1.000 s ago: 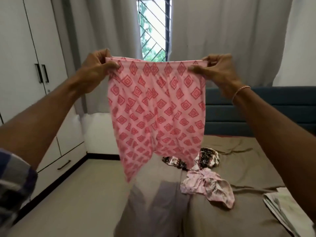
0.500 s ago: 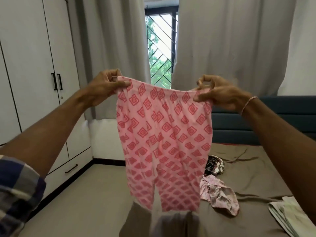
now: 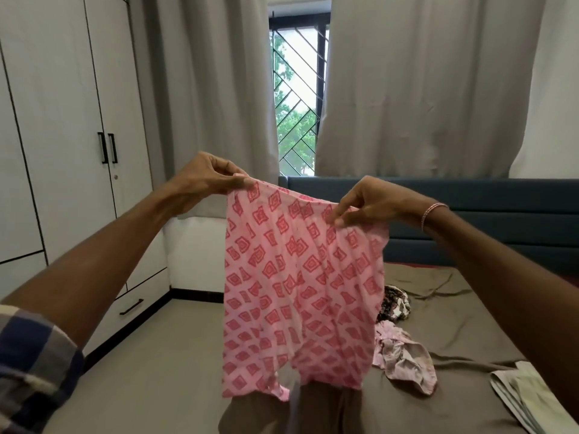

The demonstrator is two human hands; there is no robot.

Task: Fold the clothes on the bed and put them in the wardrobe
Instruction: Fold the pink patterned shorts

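The pink shorts (image 3: 297, 292) hang in the middle of the frame, held up by the waistband between both hands above the near end of the bed (image 3: 454, 324). The left hand (image 3: 203, 180), left of centre, pinches the left corner of the waistband between thumb and curled fingers. The right hand (image 3: 376, 205), right of centre and lower, pinches the band a little in from its right corner, so a flap of cloth sags past it. The waistband therefore slants down to the right, and the two legs drop straight down toward the bottom of the frame. I cannot tell whether the hems touch the sheet.

To my eye, a fold would bring one hand across to the other, leg onto leg. The cloth is thin and limp, pale pink with red diamond prints, and faintly creased. The wardrobe (image 3: 78, 136) stands closed at the left of the frame, on the left hand's side.
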